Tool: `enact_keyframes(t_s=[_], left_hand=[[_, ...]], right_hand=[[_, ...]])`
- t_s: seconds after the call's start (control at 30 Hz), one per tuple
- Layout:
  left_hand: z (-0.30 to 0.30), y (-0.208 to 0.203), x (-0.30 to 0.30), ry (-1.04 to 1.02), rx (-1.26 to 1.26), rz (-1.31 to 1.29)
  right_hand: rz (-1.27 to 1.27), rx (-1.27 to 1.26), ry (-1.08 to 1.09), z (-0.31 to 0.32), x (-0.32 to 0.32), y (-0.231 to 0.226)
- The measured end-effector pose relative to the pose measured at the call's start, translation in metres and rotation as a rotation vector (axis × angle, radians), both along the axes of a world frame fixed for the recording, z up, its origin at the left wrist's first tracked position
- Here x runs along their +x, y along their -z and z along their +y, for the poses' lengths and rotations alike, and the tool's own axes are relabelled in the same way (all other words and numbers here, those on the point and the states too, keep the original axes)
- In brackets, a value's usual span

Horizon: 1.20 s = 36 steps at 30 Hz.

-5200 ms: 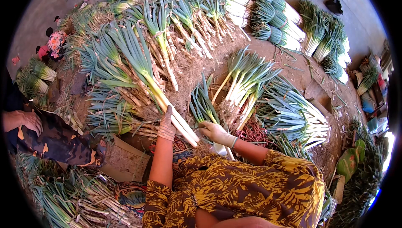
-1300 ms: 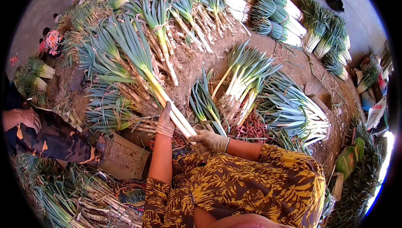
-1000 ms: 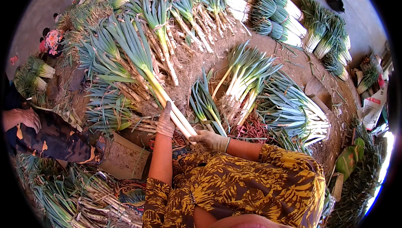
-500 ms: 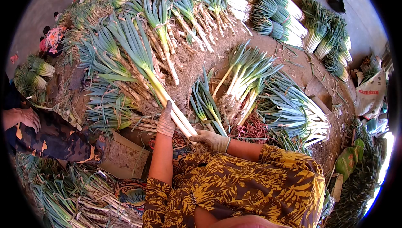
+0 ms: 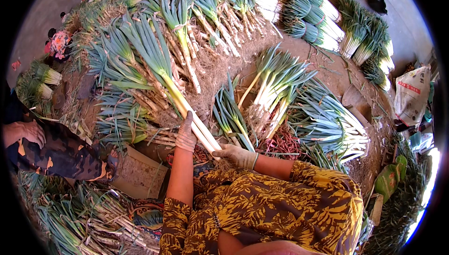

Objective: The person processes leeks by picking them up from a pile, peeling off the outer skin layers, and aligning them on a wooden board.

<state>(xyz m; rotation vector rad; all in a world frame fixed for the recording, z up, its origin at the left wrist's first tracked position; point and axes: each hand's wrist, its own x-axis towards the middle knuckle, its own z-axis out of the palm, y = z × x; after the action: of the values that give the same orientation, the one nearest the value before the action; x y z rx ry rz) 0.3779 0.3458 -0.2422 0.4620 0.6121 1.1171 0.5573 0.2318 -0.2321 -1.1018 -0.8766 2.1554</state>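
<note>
Across my front lie the large green onions (image 5: 202, 133), with long white stems, slanting from my lap toward the far left. My left hand (image 5: 186, 136), in a pale glove, wraps around the stems partway up. At the root end, my right hand (image 5: 237, 156), gloved too, grips the base, and thin roots hang just below it. The green leaves fan out over a heap of unpeeled green onions (image 5: 140, 70) with brown, dirty stems. Right of the held stems rests a small bunch of leafy green onions (image 5: 230, 114).
Cleaned green onions (image 5: 276, 86) lie beyond my right hand, beside another pile (image 5: 327, 119) farther right. Red ties (image 5: 283, 145) are scattered close to it. Tied bundles (image 5: 313, 14) stand at the back. Another person's hand (image 5: 29, 132) rests on camouflage trousers at left. A white sack (image 5: 412, 95) sits far right.
Both hands keep their grip on the green onions in nearly the same place. The view has shifted very slightly; nothing else has visibly moved.
</note>
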Motion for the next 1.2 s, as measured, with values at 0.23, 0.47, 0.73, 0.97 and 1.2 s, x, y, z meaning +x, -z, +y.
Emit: enact_keyframes(t_s=[0.23, 0.47, 0.73, 0.97, 1.2], left_hand=[[-0.001, -0.012, -0.006, 0.022, 0.006, 0.124], [-0.023, -0.050, -0.014, 0.118, 0.037, 0.347], [-0.044, -0.068, -0.028, -0.227, 0.236, -0.125], [-0.082, -0.109, -0.106, -0.370, 0.260, 0.112], [-0.090, -0.114, -0.160, -0.507, 0.102, 0.292]], right_hand=[[-0.165, 0.115, -0.065, 0.005, 0.004, 0.023], [-0.044, -0.084, 0.090, -0.016, -0.003, -0.005], [-0.020, 0.157, -0.112, -0.034, -0.036, -0.067], [0.136, 0.107, -0.331, -0.032, -0.096, -0.068], [-0.060, 0.518, -0.127, 0.037, -0.053, -0.109]])
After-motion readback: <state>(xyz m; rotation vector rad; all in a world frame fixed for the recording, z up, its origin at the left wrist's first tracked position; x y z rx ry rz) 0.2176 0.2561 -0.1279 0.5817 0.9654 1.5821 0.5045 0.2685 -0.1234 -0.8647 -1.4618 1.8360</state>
